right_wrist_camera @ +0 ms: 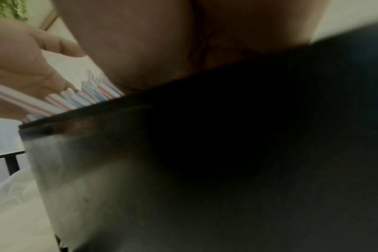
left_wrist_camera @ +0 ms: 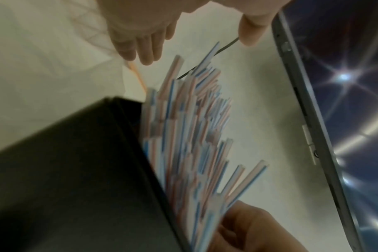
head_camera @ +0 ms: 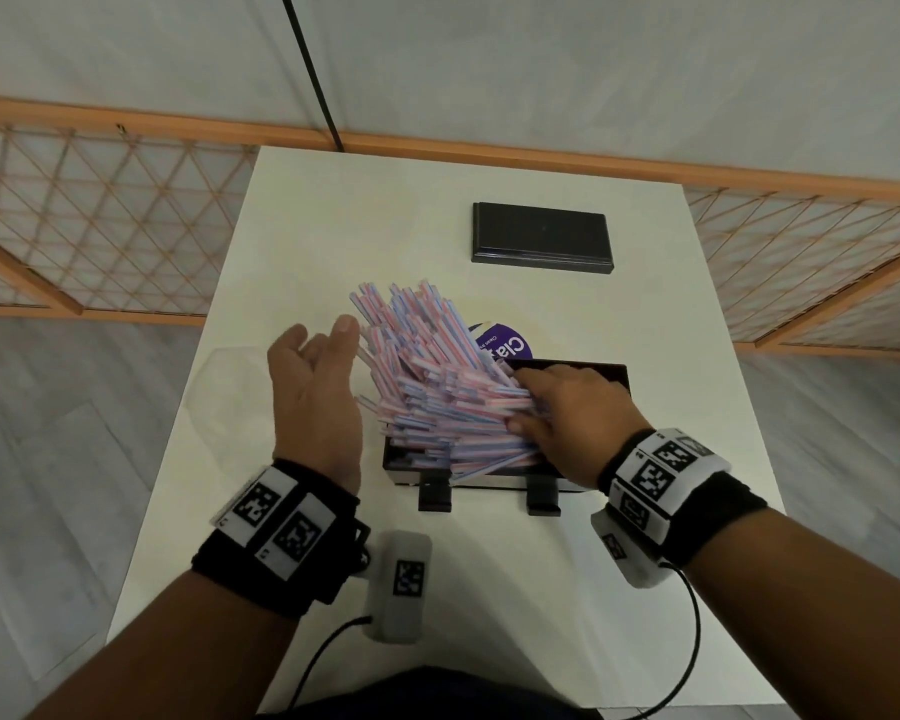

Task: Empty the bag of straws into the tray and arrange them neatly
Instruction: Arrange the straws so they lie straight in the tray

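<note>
A thick bundle of pink, blue and white striped straws (head_camera: 427,376) fans up and to the left out of a black tray (head_camera: 611,371) at the table's middle. My right hand (head_camera: 520,400) grips the bundle's lower right ends over the tray, thumb below and fingers on top. My left hand (head_camera: 318,340) is open just left of the fan, palm toward the straws, not touching them. In the left wrist view the straws (left_wrist_camera: 183,136) lean over the tray wall (left_wrist_camera: 76,170). In the right wrist view the straw ends (right_wrist_camera: 86,98) show above the tray's rim (right_wrist_camera: 140,109).
A purple round label (head_camera: 510,345) lies behind the tray, partly hidden by the straws. A flat black box (head_camera: 541,239) sits at the back right of the white table (head_camera: 333,226). A faint clear plastic sheet (head_camera: 230,397) lies left of my left hand. Two black clips (head_camera: 435,493) jut from the tray's front.
</note>
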